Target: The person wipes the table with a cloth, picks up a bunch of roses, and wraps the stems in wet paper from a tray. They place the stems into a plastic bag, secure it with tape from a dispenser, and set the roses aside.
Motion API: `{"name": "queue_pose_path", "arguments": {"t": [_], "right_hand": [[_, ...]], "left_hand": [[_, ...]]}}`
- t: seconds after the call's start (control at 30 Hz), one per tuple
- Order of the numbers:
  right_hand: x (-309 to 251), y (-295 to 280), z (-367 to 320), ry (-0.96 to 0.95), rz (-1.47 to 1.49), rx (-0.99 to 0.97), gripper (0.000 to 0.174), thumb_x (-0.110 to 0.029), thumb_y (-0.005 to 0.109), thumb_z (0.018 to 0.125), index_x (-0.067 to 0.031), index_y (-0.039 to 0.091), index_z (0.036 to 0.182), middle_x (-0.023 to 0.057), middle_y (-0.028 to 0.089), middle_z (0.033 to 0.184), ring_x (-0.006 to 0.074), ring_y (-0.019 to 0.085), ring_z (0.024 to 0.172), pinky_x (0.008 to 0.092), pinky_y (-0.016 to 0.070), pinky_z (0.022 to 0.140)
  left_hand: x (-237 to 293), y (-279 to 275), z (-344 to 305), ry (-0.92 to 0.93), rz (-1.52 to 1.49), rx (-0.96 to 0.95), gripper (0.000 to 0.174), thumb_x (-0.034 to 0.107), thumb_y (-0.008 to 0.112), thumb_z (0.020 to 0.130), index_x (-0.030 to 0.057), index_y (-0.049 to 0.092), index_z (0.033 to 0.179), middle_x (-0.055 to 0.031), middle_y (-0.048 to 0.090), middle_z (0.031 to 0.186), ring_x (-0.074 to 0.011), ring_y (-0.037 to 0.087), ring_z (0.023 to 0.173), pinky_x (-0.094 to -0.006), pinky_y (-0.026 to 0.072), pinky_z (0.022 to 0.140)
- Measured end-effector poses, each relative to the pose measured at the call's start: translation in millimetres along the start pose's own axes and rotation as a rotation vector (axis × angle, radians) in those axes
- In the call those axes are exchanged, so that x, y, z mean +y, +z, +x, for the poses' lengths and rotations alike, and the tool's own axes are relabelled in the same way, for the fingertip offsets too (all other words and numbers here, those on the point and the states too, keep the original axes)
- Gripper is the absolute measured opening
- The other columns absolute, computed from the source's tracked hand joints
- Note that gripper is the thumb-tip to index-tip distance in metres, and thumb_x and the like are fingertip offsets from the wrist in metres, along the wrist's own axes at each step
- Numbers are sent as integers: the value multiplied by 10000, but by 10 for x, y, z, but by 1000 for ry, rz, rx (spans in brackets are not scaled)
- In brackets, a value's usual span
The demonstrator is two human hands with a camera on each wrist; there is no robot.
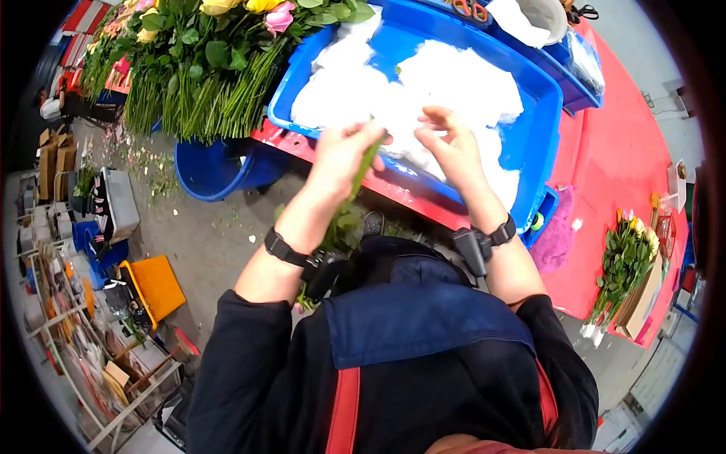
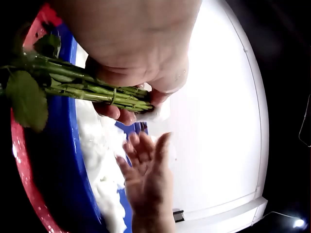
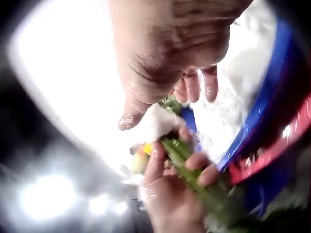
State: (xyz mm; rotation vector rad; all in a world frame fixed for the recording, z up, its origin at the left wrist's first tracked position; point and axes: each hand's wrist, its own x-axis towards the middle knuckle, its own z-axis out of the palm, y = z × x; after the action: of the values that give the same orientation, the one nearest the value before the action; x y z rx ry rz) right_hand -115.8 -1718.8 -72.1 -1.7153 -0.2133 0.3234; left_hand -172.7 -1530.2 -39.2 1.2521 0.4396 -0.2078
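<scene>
Curled round a bundle of green stems, the left hand holds it near the stem ends, over the front edge of a blue tray. A white wad touches the stem ends. Leaves show on the bundle's lower part, below the left hand in the head view. The right hand is apart from the bundle, with relaxed, spread fingers and nothing in it. Beneath both hands, white fluffy material lies in the tray.
A large pile of roses with long stems lies left of the tray. A blue bin stands below it. Scissors lie at the tray's far side. On the red table are a purple cloth and another flower bunch.
</scene>
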Motion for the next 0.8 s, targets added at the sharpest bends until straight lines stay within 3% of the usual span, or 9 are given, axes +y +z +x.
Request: {"name": "queue_pose_path", "arguments": {"t": [0.07, 0.17, 0.2, 0.3, 0.33, 0.47, 0.57, 0.7, 0.8], "right_hand": [[114, 40, 42, -274, -637, 60, 370, -267, 800, 704, -37, 650, 952, 128, 646, 919, 282, 600, 922, 366, 483, 807], [189, 138, 38, -359, -954, -16, 259, -217, 759, 726, -49, 657, 895, 127, 642, 911, 329, 588, 923, 409, 479, 798], [227, 124, 45, -368, -892, -27, 155, -166, 714, 764, -52, 666, 857, 121, 649, 886, 336, 604, 869, 427, 486, 757], [201, 81, 2, -273, -702, 73, 120, -153, 693, 790, -46, 662, 833, 118, 655, 852, 349, 615, 817, 421, 497, 732], [172, 81, -15, -294, -605, 175, 105, -128, 667, 833, -24, 652, 833, 108, 660, 806, 287, 635, 743, 371, 506, 693], [-184, 24, -108, -112, -301, 341, 115, -83, 627, 888, 7, 651, 820, 76, 680, 822, 124, 623, 731, 253, 488, 690], [-301, -88, -121, -149, -395, 348, 117, -83, 656, 871, 23, 648, 823, 71, 683, 814, 118, 618, 724, 246, 485, 679], [-432, -91, -152, -11, -247, 385, 126, -80, 741, 804, -6, 640, 786, -1, 603, 706, 63, 527, 670, 226, 445, 617], [-348, -6, -178, -40, -153, 311, 145, -66, 763, 780, -32, 622, 779, -27, 561, 688, 55, 501, 665, 211, 430, 609]], "left_hand": [[57, -193, 62, 43, 74, 57, 260, 222, 630, 909, -18, 618, 1009, -121, 694, 896, -130, 594, 537, -228, 452, 427], [53, -257, 67, 128, 244, 166, 338, 186, 674, 878, -58, 605, 1102, -113, 697, 889, -113, 586, 529, -215, 426, 418], [47, -276, 59, 167, 302, 204, 370, 175, 688, 868, -69, 599, 1131, -108, 697, 880, -108, 583, 526, -213, 418, 416], [70, -347, -4, 178, 343, 128, 431, 151, 712, 847, -86, 583, 1182, -94, 691, 846, -92, 573, 520, -208, 398, 409], [76, -365, -30, 198, 386, 127, 377, 163, 703, 856, -79, 609, 1129, -67, 671, 785, -83, 569, 522, -206, 401, 415], [156, -520, -125, 84, 281, -57, 239, 165, 641, 901, -45, 628, 1014, -48, 622, 698, -97, 574, 532, -212, 419, 443], [221, -559, -210, -5, 44, -199, 267, 171, 676, 880, -57, 639, 1014, -41, 614, 714, -91, 568, 523, -219, 421, 420], [179, -529, -226, -62, -149, -343, 240, 135, 653, 892, -62, 605, 1022, -80, 617, 766, -160, 619, 551, -238, 440, 412], [164, -461, -197, -101, -192, -421, 320, 162, 637, 903, -84, 557, 1091, -96, 615, 806, -188, 640, 578, -247, 469, 421]]}}
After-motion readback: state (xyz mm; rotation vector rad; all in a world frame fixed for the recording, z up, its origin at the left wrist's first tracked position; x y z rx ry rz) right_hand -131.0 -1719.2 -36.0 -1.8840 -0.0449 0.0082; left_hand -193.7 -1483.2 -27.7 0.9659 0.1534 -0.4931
